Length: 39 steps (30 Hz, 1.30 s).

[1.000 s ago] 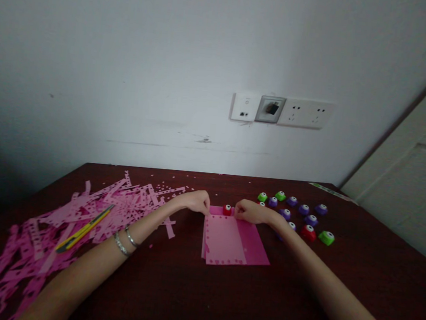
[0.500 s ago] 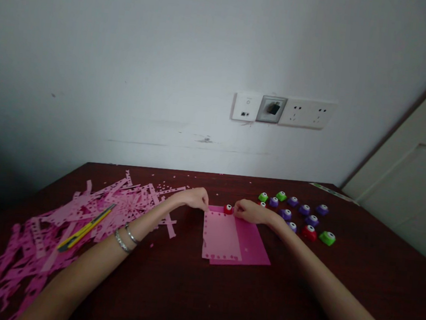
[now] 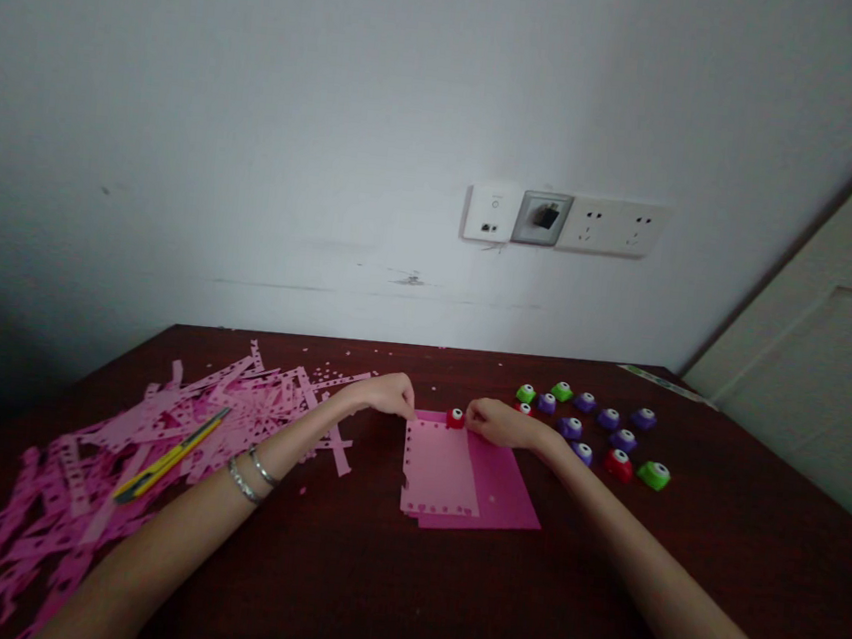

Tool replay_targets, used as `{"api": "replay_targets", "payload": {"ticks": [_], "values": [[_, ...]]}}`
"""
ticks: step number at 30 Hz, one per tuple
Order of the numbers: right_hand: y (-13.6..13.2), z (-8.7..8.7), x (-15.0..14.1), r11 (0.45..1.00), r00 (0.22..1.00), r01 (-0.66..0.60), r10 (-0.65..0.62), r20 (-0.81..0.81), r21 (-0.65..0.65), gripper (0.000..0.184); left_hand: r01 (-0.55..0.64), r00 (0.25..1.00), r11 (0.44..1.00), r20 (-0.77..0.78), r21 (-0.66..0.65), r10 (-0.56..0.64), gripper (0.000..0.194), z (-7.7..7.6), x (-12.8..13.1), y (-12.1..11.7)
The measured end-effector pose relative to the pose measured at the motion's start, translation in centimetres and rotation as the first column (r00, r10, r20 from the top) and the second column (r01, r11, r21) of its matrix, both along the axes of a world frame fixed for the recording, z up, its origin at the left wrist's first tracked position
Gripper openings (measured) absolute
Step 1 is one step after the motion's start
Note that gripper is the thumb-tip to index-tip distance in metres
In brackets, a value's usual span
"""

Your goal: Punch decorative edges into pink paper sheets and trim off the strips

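Note:
A light pink sheet [image 3: 440,470] with punched edges lies on a darker pink sheet [image 3: 504,493] in the middle of the dark wooden table [image 3: 385,587]. A small red punch [image 3: 455,419] sits on the far edge of the sheets. My left hand [image 3: 386,395] pinches the light sheet's far left corner, fingers closed. My right hand [image 3: 497,422] rests just right of the red punch with fingers curled, touching it.
Several small purple, green and red punches [image 3: 606,435] are grouped at the right of the sheets. A heap of pink paper strips [image 3: 158,444] covers the left side, with a yellow utility knife [image 3: 170,456] on it. Wall sockets [image 3: 563,221] are above.
The light pink sheet has slid a little to the left and farther from me under the red punch. Both hands stay nearly in place.

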State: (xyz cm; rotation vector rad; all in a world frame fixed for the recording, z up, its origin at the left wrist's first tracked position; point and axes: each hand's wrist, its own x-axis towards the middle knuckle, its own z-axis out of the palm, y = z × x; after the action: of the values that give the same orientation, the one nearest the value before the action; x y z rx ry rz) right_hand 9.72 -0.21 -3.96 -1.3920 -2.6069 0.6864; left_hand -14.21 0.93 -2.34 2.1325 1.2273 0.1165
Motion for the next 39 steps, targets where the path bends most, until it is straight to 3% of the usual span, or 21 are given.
{"api": "replay_targets", "payload": {"ticks": [39], "values": [[0.35, -0.61, 0.03, 0.997, 0.998, 0.029, -0.026, -0.049, 0.071, 0.015, -0.055, 0.998, 0.998, 0.031, -0.035, 0.056, 0.013, 0.28, -0.22, 0.14]]}}
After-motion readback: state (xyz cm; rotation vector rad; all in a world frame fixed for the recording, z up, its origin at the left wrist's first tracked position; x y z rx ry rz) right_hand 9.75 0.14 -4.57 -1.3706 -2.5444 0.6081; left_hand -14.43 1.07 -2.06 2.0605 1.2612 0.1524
